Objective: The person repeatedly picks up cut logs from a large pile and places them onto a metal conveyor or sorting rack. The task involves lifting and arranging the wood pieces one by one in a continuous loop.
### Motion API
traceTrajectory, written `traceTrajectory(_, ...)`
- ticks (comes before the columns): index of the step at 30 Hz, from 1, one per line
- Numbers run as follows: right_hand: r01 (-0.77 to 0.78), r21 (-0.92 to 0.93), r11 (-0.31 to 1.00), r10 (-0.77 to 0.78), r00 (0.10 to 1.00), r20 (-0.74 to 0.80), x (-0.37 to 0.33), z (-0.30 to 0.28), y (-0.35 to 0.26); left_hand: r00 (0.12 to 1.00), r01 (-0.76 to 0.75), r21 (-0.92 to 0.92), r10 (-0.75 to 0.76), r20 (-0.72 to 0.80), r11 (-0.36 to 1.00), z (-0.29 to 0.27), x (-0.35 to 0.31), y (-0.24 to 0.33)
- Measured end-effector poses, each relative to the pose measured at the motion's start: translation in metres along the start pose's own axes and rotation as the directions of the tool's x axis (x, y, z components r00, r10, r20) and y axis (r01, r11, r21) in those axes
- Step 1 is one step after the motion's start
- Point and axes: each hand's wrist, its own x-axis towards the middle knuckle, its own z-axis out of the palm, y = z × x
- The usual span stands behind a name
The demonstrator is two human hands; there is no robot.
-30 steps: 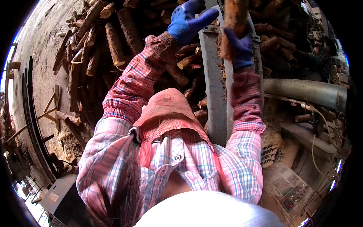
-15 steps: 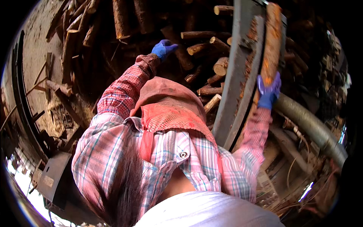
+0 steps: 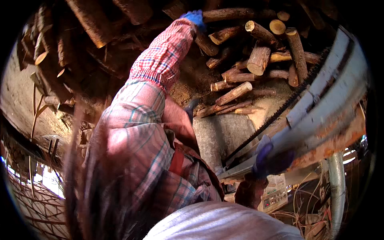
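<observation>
My left hand (image 3: 195,20), in a blue glove, reaches far forward into the wood pile. Its fingers are closed round the near end of a thin log (image 3: 228,14), partly hidden by the glove. My right hand (image 3: 273,158), in a purple-blue glove, is low on the right and blurred by motion. It is shut on the near end of a long, orange-brown log (image 3: 330,149), which lies along the outer side of a grey metal rail (image 3: 320,116). A dark toothed strip (image 3: 276,116) runs along the rail's inner side.
Cut logs (image 3: 259,60) are heaped ahead, with thicker logs (image 3: 86,22) at the far left. A pale concrete slab (image 3: 224,134) lies below the heap. On the right are a control panel with buttons (image 3: 274,196), loose wires and a grey pipe (image 3: 337,180).
The view has swung, so the rail and right-hand log now slant to the right. My left hand has gone from hanging free to the end of a thin log.
</observation>
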Motion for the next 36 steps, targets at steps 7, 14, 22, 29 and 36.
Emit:
traceTrajectory(7, -0.170, -0.059, 0.984, 0.173, 0.984, 0.047, -0.029, -0.007, 0.004, 0.997, -0.062, 0.008, 0.061, 0.049, 0.998, 0.088, 0.085, 0.008)
traceTrajectory(14, -0.131, 0.112, 0.985, 0.132, 0.991, -0.009, -0.016, -0.006, 0.003, 0.505, 0.644, -0.710, 0.540, 0.674, 0.284, 0.014, -0.044, 0.052)
traceTrajectory(22, -0.044, 0.276, 0.960, 0.080, 0.990, -0.118, 0.031, -0.011, -0.011, 0.463, 0.847, -0.307, 0.317, 0.828, -0.434, -0.110, -0.281, 0.052)
traceTrajectory(29, 0.012, 0.964, 0.265, 0.203, 0.977, -0.068, -0.020, 0.021, -0.134, 0.627, 0.753, -0.530, 0.179, 0.758, -0.391, -0.177, -0.463, 0.081)
traceTrajectory(36, -0.802, -0.018, -0.598, -0.707, 0.516, 0.484, -0.042, 0.076, -0.213, 0.931, 0.353, -0.934, 0.074, 0.357, 0.063, -0.178, -0.570, 0.178)
